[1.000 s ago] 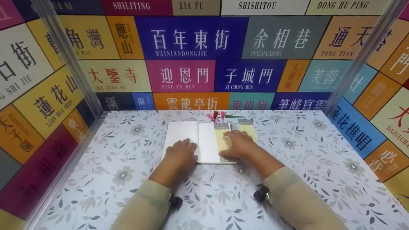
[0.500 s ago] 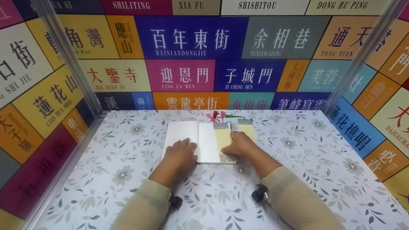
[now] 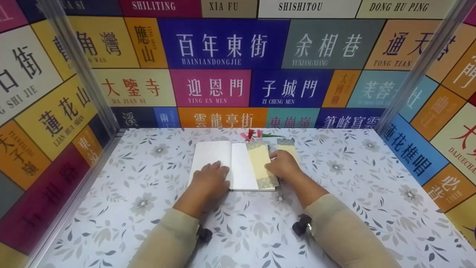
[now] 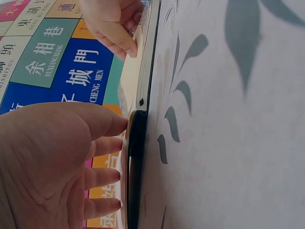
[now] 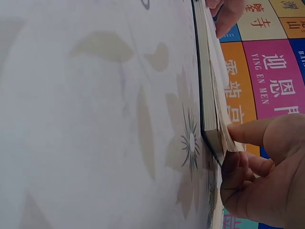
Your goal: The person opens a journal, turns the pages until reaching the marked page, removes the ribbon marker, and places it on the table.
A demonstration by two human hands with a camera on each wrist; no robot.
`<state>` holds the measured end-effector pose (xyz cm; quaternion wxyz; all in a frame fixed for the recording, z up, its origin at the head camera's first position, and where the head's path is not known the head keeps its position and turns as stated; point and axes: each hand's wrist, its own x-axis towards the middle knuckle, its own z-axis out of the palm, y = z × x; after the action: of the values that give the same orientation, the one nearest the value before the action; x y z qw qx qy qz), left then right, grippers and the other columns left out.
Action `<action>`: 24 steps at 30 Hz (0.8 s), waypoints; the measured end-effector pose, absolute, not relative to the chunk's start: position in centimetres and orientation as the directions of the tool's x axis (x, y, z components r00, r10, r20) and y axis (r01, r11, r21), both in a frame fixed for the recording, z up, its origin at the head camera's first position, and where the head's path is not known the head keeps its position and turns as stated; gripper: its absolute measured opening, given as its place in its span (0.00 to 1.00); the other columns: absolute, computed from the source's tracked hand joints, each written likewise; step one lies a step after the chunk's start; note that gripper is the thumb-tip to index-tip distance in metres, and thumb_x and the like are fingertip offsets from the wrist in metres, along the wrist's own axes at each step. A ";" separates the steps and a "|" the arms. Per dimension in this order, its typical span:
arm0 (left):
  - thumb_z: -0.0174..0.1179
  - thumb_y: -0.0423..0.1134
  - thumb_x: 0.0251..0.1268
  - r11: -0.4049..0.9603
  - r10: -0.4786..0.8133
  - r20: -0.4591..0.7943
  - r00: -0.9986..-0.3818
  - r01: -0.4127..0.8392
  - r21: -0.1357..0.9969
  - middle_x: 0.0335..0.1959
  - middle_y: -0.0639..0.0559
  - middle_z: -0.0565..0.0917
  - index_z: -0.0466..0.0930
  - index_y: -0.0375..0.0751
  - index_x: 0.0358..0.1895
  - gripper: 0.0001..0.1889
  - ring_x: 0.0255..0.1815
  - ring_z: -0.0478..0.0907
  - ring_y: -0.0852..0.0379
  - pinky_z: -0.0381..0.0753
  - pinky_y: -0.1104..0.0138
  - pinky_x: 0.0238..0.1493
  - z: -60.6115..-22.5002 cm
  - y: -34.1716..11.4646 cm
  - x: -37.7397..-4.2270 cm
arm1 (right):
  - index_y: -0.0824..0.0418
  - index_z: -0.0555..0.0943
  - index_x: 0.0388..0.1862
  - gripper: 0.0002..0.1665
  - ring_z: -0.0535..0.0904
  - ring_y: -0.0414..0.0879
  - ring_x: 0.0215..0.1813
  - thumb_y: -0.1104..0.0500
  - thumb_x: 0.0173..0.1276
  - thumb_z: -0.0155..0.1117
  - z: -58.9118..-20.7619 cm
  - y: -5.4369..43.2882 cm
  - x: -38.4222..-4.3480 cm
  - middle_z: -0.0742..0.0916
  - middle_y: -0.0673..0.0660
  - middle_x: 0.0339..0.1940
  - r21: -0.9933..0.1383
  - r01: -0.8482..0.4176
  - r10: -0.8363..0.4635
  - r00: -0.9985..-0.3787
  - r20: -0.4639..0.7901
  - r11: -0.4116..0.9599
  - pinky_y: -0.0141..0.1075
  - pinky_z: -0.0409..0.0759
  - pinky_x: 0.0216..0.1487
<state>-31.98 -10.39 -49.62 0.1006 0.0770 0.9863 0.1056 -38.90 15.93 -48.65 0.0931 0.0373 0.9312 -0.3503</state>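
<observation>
Your right hand (image 3: pixel 285 165) has moved rightward, pinching the yellow paper (image 3: pixel 258 163) below frame centre, while your left hand (image 3: pixel 211 180), fingers extended, rests on the book (image 3: pixel 240 167).

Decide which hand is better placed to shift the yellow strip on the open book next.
Probably the right hand: it pinches the yellow strip by its edge, while the left hand rests on the left page.

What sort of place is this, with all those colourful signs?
Probably a small booth: sign-printed walls stand on three sides of a flower-patterned tabletop, with clear-looking strips running up the corners.
</observation>
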 end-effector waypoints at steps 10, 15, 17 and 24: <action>0.51 0.56 0.83 0.967 0.181 -0.177 -0.967 0.142 0.209 0.89 0.49 0.60 0.65 0.56 0.84 0.31 0.89 0.56 0.40 0.57 0.34 0.86 -49.5 -10.4 -32.0 | 0.63 0.87 0.62 0.21 0.85 0.47 0.45 0.59 0.73 0.66 -48.5 17.4 -40.0 0.90 0.61 0.57 -0.738 0.200 0.050 -0.974 -0.220 0.644 0.36 0.86 0.45; 0.51 0.56 0.82 0.964 0.185 -0.172 -0.968 0.144 0.222 0.89 0.50 0.60 0.65 0.57 0.83 0.31 0.89 0.56 0.40 0.58 0.34 0.86 -49.5 -10.5 -31.9 | 0.62 0.85 0.63 0.20 0.84 0.43 0.36 0.61 0.74 0.66 -48.0 18.4 -40.3 0.88 0.55 0.45 -0.815 0.303 0.063 -0.947 -0.314 0.494 0.34 0.86 0.37; 0.51 0.55 0.82 0.962 0.187 -0.164 -0.969 0.146 0.229 0.88 0.50 0.61 0.65 0.57 0.83 0.31 0.89 0.56 0.40 0.58 0.34 0.86 -49.5 -10.5 -31.8 | 0.63 0.83 0.65 0.21 0.84 0.42 0.36 0.62 0.75 0.65 -47.6 18.9 -40.4 0.87 0.53 0.42 -0.844 0.337 0.057 -0.937 -0.345 0.417 0.34 0.87 0.37; 0.51 0.56 0.83 0.961 0.189 -0.155 -0.970 0.151 0.233 0.88 0.50 0.61 0.65 0.56 0.83 0.31 0.89 0.57 0.40 0.58 0.35 0.86 -49.5 -10.5 -31.7 | 0.61 0.79 0.71 0.25 0.85 0.42 0.38 0.62 0.77 0.63 -45.9 21.4 -41.3 0.87 0.51 0.41 -0.882 0.372 0.071 -0.927 -0.368 0.291 0.33 0.87 0.41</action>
<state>-31.72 -10.54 -49.46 0.0880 0.0862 0.9862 0.1104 -41.30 21.43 -45.85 0.1301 0.1397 0.7927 -0.5790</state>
